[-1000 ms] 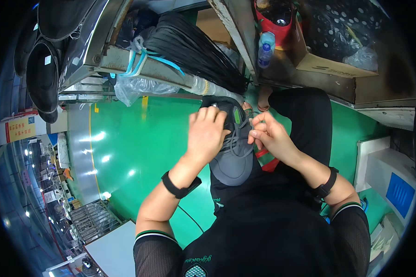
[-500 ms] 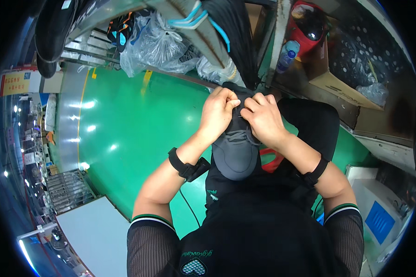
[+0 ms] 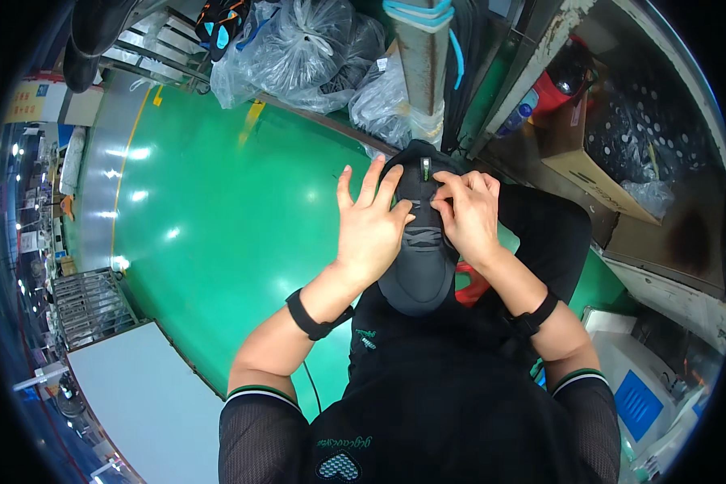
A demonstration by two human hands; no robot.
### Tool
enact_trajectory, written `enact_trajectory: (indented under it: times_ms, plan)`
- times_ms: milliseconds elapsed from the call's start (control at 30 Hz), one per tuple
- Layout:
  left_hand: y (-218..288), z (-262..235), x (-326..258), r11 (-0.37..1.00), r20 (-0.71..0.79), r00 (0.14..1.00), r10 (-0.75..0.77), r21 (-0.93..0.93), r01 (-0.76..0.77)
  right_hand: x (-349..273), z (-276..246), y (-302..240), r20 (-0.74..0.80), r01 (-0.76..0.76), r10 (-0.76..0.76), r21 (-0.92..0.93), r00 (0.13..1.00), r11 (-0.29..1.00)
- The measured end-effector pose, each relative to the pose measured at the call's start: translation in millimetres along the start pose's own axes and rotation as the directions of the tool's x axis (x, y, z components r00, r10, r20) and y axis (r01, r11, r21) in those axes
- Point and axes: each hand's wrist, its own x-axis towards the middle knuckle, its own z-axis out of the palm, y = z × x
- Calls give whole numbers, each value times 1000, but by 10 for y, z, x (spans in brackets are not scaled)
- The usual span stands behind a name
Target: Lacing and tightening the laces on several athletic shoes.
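Observation:
A dark grey lace-up sneaker (image 3: pixel 416 279) rests on my lap with its toe toward me. Grey shoelaces (image 3: pixel 422 239) cross its lower eyelets, and a small dark label sits on the tongue (image 3: pixel 426 168). My left hand (image 3: pixel 369 230) lies along the shoe's left side, fingers spread, its thumb against the lacing edge. On the opposite side, my right hand (image 3: pixel 469 214) has thumb and index finger pinched at the upper eyelets, on what looks like the shoelace. The fingertips partly hide the lace there.
Ahead stands a metal post (image 3: pixel 421 73) with blue cord, beside clear plastic bags (image 3: pixel 302 52). An open cardboard box (image 3: pixel 597 173) sits on the right shelf. A white tabletop (image 3: pixel 141 403) is at lower left, and a red object (image 3: pixel 471 284) lies beside the shoe.
My left hand has gone from a pinch near the laces to spread fingers. Both hands have moved apart, uncovering the tongue and its label. The view has shifted slightly.

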Motion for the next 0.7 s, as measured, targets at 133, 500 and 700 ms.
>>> enact_trajectory:
  times_ms: [133,500,700]
  plan:
    - [54,99,33,997,-21,997,-75,-10,75,-43,23,44,16,-29,28,121,999,992]
    - [-120,166,10,259,-80,723,-686,-956,141,-193,-42,208,156,-396,396,652,905,647]
    - [-726,24,-137,-689,296,884,-362,-724,-39,-279,-618,940,108,-232,760,971,642,58]
